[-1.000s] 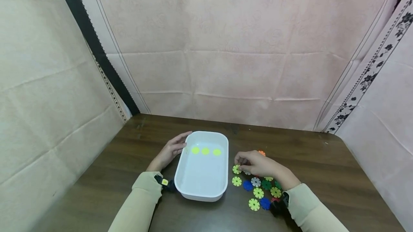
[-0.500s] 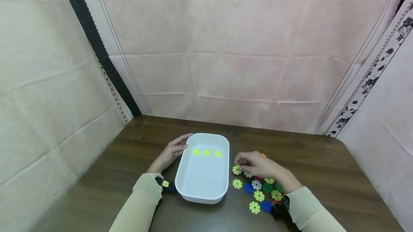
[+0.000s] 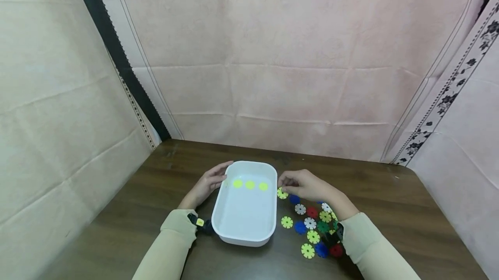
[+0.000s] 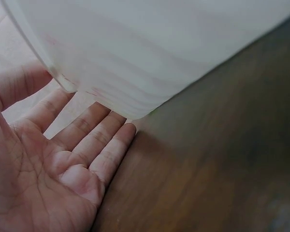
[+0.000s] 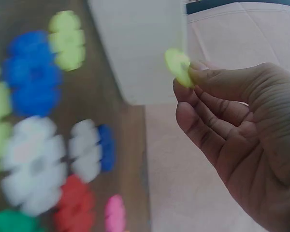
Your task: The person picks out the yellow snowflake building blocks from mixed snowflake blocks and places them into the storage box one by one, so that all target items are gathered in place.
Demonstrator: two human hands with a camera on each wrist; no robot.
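A white plastic tub [image 3: 245, 215] stands on the table. Three flat yellow-green dots [image 3: 250, 185] lie in a row inside it, toward its far end. My left hand [image 3: 204, 189] touches the tub's outer wall [image 4: 150, 53] at the far left corner, its fingers [image 4: 99, 135] mostly straight. In my right hand [image 3: 306, 185] a yellow-green notched plastic disc [image 5: 179, 66] is pinched between thumb and fingertips. That hand hovers just outside the tub's right side, above the table.
Loose notched discs lie right of the tub: yellow-green [image 3: 286, 222], blue [image 3: 300, 227], white [image 3: 310, 223], red [image 3: 336, 250] and green [image 3: 322, 226]. Some are partly hidden under my right forearm. Cloth curtains [image 3: 273, 76] enclose the wooden table [image 3: 202, 262] behind and at both sides.
My right hand has lifted the yellow-green disc and moved away from me and slightly left, uncovering a blue disc and more of the others. My left hand and the tub stay in place.
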